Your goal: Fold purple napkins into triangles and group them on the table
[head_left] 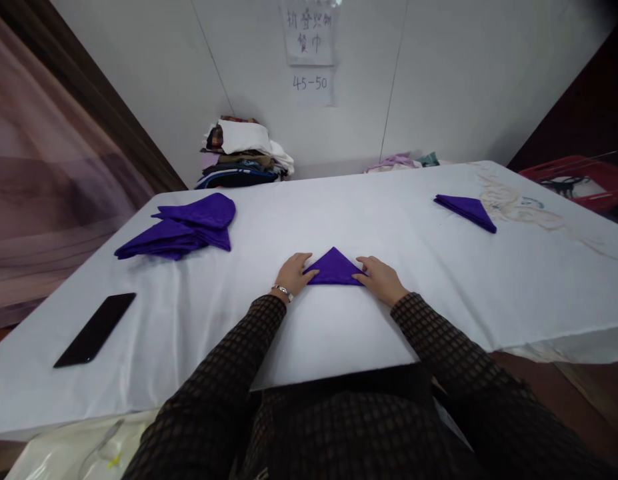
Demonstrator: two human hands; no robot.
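A purple cloth (pixel 333 268), folded into a triangle, lies flat on the white-covered table (pixel 329 213) with its point facing away from me. My left hand (pixel 295 273) is at its left corner, thumb on the cloth and fingers apart from the thumb. At the right corner is my right hand (pixel 379 277), its thumb resting on the cloth and its fingers spread from it. Both hands touch the cloth without closing round it. Several purple cloths (pixel 189 227) lie loosely piled at the left. Another folded purple stack (pixel 467 211) lies at the right.
A black phone-like slab (pixel 95 331) lies at the left front. Folded clothes (pixel 246 153) are stacked beyond the table's back edge, with more cloth (pixel 399 161) to their right. A red basket (pixel 579 180) stands at the far right. Paper signs (pixel 309 33) hang on the wall.
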